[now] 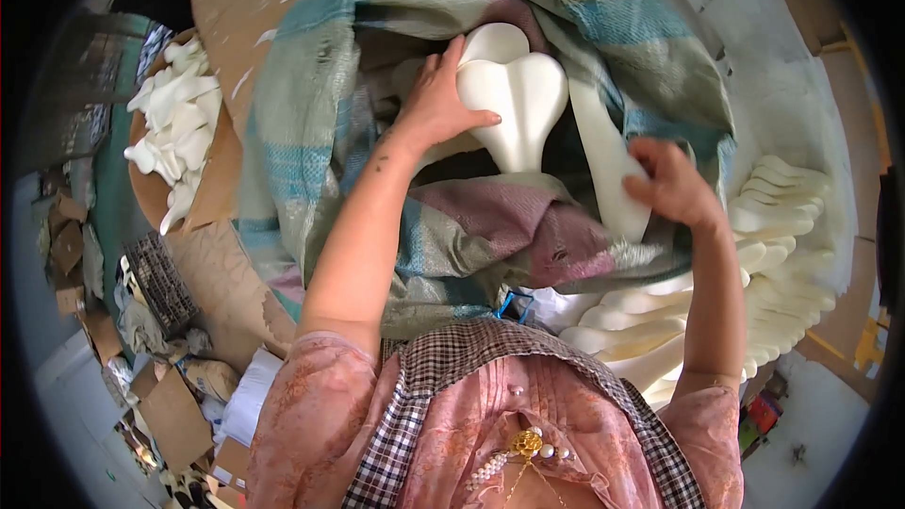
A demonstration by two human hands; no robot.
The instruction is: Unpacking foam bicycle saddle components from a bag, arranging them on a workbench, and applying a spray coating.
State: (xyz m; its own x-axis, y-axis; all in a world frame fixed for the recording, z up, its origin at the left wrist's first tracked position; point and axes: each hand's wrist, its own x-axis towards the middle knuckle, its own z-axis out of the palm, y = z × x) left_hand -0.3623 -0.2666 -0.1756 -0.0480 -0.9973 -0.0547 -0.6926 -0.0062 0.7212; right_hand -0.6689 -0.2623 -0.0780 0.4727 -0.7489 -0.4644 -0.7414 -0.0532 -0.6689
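A large woven sack (302,123), striped green-grey, blue and purple, gapes in front of me. Inside it stand smooth white saddle-shaped pads, broad and two-lobed at the top and narrow below. My left hand (436,104) grips the front saddle-shaped pad (517,99), thumb across its face and fingers at the side of another rounded pad (498,41) behind it. On the sack's right side a long white pad (603,160) leans at a slant. My right hand (671,181), slightly blurred, has curled fingers closed at that pad's outer edge. The pads' lower ends are partly hidden by sack folds.
Rows of nested white pads (778,264) lie at the right, reaching below my right forearm. A round container (146,184) heaped with white pieces (179,113) stands at the far left. Below it are a dark crate (160,283) and cardboard boxes (174,419).
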